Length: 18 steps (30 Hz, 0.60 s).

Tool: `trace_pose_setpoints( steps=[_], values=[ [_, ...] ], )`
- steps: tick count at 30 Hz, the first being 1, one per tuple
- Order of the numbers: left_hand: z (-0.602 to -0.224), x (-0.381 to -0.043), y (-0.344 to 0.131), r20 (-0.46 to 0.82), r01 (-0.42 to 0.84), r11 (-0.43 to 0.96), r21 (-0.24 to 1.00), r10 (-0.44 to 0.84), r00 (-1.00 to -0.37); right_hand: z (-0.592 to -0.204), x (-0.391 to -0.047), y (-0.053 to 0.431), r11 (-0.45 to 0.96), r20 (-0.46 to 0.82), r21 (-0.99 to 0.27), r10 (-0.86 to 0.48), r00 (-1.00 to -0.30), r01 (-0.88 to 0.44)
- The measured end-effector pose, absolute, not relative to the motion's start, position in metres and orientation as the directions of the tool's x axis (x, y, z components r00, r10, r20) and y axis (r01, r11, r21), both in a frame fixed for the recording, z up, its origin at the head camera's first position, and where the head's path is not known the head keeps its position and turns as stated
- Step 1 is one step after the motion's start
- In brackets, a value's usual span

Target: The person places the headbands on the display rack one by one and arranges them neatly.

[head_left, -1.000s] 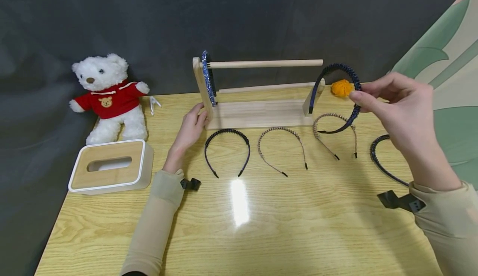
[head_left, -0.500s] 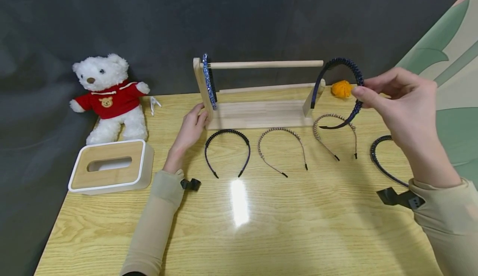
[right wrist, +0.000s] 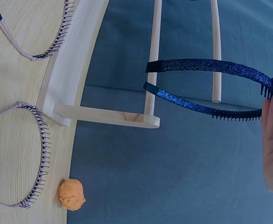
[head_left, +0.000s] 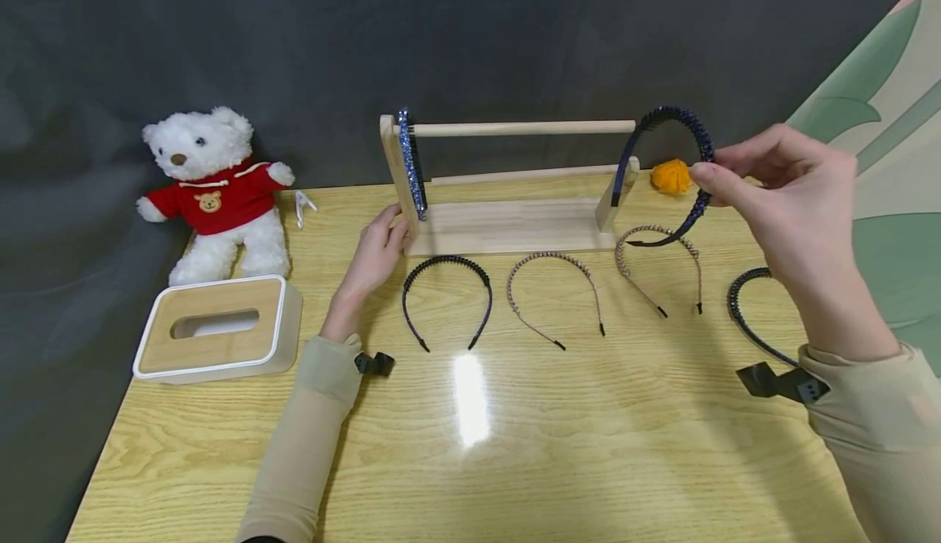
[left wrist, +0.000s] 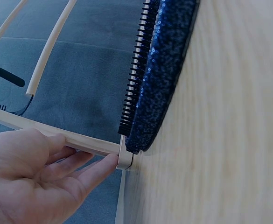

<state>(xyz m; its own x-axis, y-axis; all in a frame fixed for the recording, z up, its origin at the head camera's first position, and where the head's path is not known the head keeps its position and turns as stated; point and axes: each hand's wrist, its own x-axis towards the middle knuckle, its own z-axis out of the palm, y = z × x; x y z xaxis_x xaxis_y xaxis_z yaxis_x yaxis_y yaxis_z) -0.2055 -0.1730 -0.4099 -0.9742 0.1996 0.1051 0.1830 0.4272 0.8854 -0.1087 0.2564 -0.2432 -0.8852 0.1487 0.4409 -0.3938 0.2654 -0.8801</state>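
Observation:
My right hand pinches a dark blue toothed headband, held up at the right end of a wooden rack. The upper rod's free end lies close to this headband in the right wrist view; whether it passes inside the band I cannot tell. At the rack's left end, my left hand holds the base near the upright, with thumb and fingers on the wood in the left wrist view. A blue glitter headband hangs on the upper rod against that upright.
Before the rack lie a black headband, two beaded pinkish headbands and, partly under my right arm, another dark one. An orange ball sits behind right. A teddy bear, tissue box and white clip stand left.
My right hand has risen a little with the dark blue headband, then shifted slightly left, bringing it level with the upper rod's end. The left hand stays on the rack.

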Motion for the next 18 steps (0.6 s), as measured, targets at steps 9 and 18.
trace_pose_setpoints(
  steps=[9,18],
  values=[
    [-0.4084,-0.2041,-0.1731,0.085,0.163,0.395,0.904,0.208,-0.975,-0.2433,-0.1124,0.2554,0.120,0.436,-0.899,0.149,-0.888,-0.422],
    [-0.4094,-0.2046,-0.1732,0.091,0.170,0.403,0.899,0.207,-0.974,-0.2415,-0.1161,0.2541,0.134,0.451,-0.891,0.144,-0.881,-0.434]
  ],
)
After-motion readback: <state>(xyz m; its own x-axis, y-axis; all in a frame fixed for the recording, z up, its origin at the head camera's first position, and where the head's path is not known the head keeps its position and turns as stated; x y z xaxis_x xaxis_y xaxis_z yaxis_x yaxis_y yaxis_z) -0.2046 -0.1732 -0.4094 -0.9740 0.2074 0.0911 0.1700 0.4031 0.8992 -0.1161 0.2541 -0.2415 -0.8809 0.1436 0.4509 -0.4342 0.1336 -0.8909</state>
